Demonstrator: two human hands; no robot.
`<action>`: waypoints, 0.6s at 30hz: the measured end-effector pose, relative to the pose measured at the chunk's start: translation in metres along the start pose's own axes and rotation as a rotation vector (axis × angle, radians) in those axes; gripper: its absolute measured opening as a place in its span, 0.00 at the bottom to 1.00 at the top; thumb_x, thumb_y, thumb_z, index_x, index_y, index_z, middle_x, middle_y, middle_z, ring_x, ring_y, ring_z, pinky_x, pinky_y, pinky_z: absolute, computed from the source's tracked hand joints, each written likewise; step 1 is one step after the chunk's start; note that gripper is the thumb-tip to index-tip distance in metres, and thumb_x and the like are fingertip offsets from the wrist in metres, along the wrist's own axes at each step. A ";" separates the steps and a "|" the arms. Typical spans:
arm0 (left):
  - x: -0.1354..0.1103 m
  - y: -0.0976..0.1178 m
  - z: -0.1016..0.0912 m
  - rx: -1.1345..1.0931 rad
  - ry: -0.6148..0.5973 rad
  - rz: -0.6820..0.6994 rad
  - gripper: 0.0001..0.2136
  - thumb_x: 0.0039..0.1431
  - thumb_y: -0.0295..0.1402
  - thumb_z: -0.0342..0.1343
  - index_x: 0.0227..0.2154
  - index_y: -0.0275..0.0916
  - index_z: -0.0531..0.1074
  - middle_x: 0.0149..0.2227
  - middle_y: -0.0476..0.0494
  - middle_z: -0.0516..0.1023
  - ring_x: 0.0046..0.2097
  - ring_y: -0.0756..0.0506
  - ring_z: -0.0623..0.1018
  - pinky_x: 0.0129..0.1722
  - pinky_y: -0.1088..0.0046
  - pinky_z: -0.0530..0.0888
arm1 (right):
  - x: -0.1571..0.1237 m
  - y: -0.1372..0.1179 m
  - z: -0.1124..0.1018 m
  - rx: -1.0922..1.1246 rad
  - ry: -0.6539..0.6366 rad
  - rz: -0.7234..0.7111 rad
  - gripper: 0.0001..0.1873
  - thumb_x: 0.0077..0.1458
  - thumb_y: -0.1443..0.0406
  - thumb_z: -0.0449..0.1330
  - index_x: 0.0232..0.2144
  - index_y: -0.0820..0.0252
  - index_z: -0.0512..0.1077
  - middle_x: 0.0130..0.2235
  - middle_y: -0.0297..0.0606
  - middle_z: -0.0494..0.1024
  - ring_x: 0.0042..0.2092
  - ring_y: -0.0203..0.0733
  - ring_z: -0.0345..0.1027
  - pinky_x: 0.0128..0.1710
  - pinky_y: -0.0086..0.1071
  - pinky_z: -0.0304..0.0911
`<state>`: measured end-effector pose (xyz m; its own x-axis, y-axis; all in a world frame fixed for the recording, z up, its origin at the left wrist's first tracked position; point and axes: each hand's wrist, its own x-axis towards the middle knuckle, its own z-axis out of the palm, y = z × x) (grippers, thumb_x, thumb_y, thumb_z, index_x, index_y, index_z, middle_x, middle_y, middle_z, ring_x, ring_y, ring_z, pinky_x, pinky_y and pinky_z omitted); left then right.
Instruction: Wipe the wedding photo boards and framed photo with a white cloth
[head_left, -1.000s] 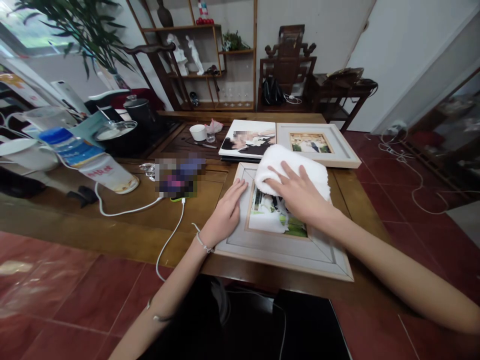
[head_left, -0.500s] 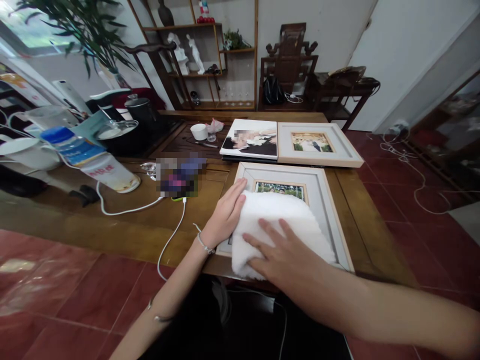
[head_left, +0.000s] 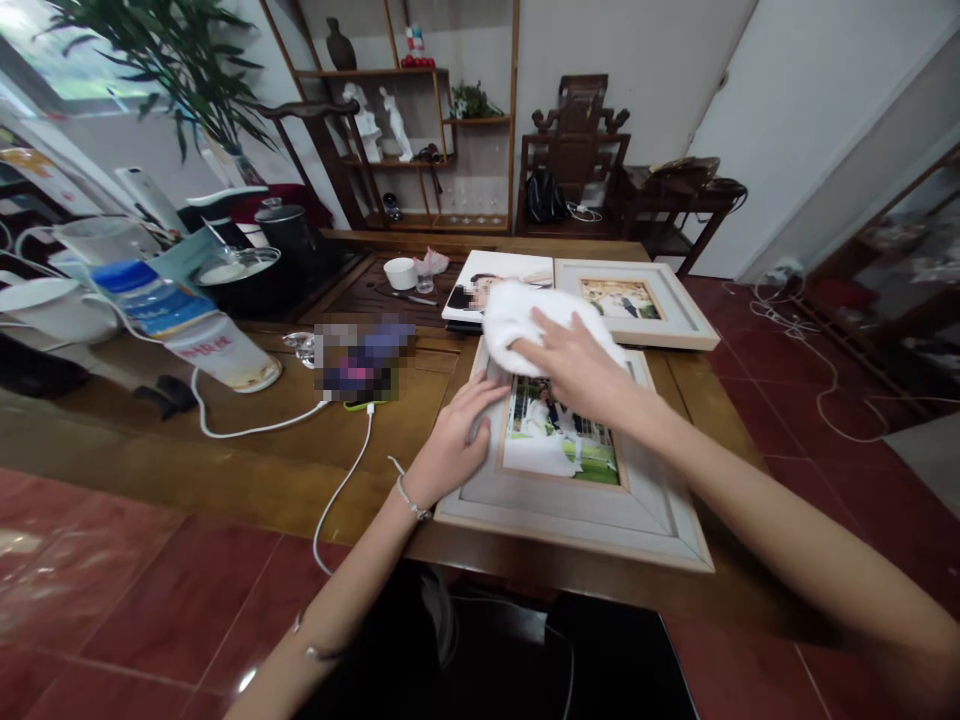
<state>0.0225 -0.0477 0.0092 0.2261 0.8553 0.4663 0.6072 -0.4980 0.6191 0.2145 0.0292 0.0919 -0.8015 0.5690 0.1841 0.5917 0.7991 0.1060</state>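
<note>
- Your right hand (head_left: 574, 365) lay flat, fingers spread, pressing the white cloth (head_left: 514, 310) onto the picture frame's (head_left: 570, 510) far edge.
- Your left hand (head_left: 457, 440) rested open on the frame's left border, gripping nothing.
- The frame lay flat on the surface's (head_left: 285, 440) near edge.

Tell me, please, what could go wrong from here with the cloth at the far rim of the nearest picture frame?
1. The nearest frame lies close to the table's near edge; a firm pull by the right hand might slide it off, though the left hand presses its left rim.
2. The white cloth overlaps the photo print behind and could shove it.
3. The white cable hangs off the table beside the left forearm and could snag.
</note>
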 end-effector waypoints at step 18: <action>-0.001 -0.003 0.001 -0.069 -0.022 0.021 0.27 0.52 0.13 0.41 0.51 0.39 0.72 0.57 0.43 0.73 0.66 0.41 0.60 0.65 0.49 0.60 | -0.086 0.048 0.005 -0.077 -0.259 0.280 0.41 0.42 0.83 0.43 0.58 0.58 0.62 0.58 0.56 0.69 0.63 0.60 0.56 0.51 0.64 0.59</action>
<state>0.0209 -0.0468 0.0067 0.2552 0.8471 0.4662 0.5483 -0.5239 0.6518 0.3108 0.0196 0.0762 -0.5972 0.8013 -0.0353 0.7878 0.5943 0.1618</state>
